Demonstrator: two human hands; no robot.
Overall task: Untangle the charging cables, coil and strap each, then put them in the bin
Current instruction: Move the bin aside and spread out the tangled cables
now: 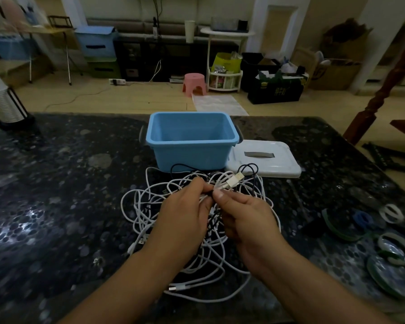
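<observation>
**A lived-in room of a home, used partly for storage**

Beyond the fingertips [202,183] a dark speckled stone tabletop [56,183] gives way to a pale wooden plank floor [131,97]. Farther off from the fingers, a small pink plastic stool [194,83] stands on that floor, just beside a white tiered plastic trolley [223,66] loaded with household odds and ends. Far off to the fingers' left, stacked blue and green plastic storage boxes [96,50] stand against the wall; far off to their right are brown cardboard cartons [337,71]. A white power strip [117,81] lies on the floor, its cord trailing.
</observation>
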